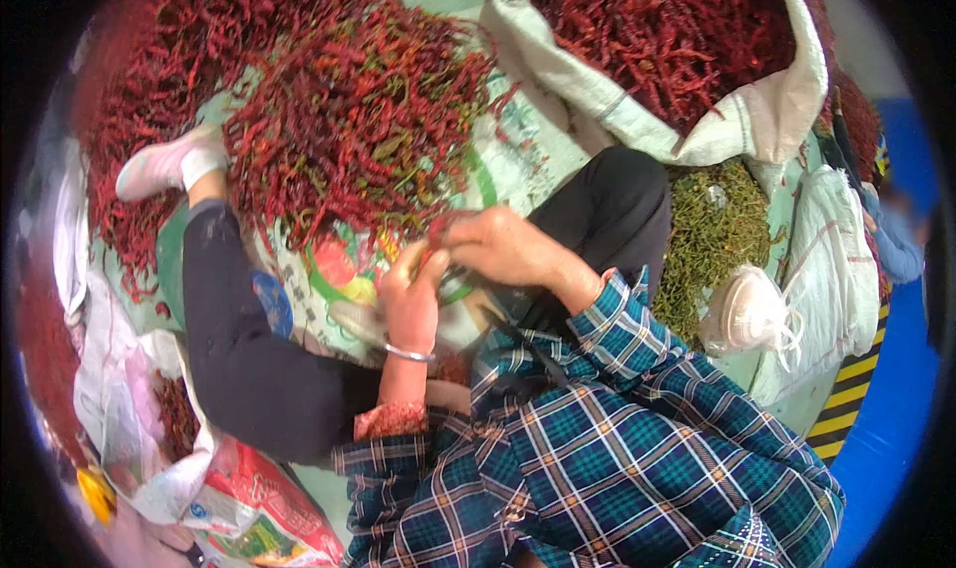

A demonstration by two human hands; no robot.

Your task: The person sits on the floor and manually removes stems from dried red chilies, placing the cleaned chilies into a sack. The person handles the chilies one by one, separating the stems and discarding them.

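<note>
My left hand (411,299), with a metal bangle at the wrist, pinches a small red chilli pepper (426,257) between thumb and fingers. From the right, my right hand (508,248) meets it, its fingertips closed on the same blurred red piece. Both hands are above my lap, at the near edge of a heap of red chilli peppers (336,135) with green stems mixed in. Beneath that heap shows a printed sheet (299,288) with fruit pictures. My fingers hide most of the held pepper.
An open white woven sack (597,101) of red chillies stands at the upper right. Green stems (713,232) lie heaped beside my right knee, near a plastic-wrapped white bundle (747,310) and a flattened sack (829,269). A printed bag (261,504) lies lower left. Another person's sleeve (896,247) shows far right.
</note>
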